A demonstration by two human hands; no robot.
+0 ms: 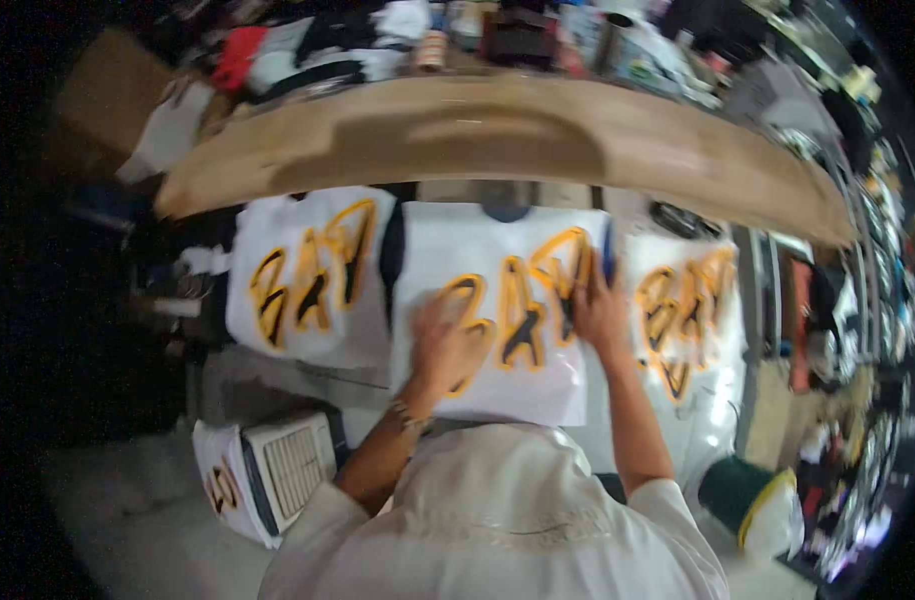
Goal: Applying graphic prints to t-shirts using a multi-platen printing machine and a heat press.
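Observation:
In front of me lies a white sheet (427,240) with large black lettering outlined in orange. It appears spread over something dark, whose edges show at its top and sides. My left hand (445,345) rests on the sheet's left half, across the first letter, with blurred fingers stretched out. Over the right edge, my right hand (599,310) lies with its fingers apart, pointing away from me. Neither hand shows anything held. A similar lettered white sheet (327,235) is on the left, and a glossier, clear-looking one (687,350) lies to the right.
A long brown board (477,135) spans the far side, with piled clothes and containers behind it. A white plastic crate-like box (292,465) stands on the floor at lower left. To the lower right is a dark green bin (732,495) with a yellow rim. Cluttered shelving lines the right.

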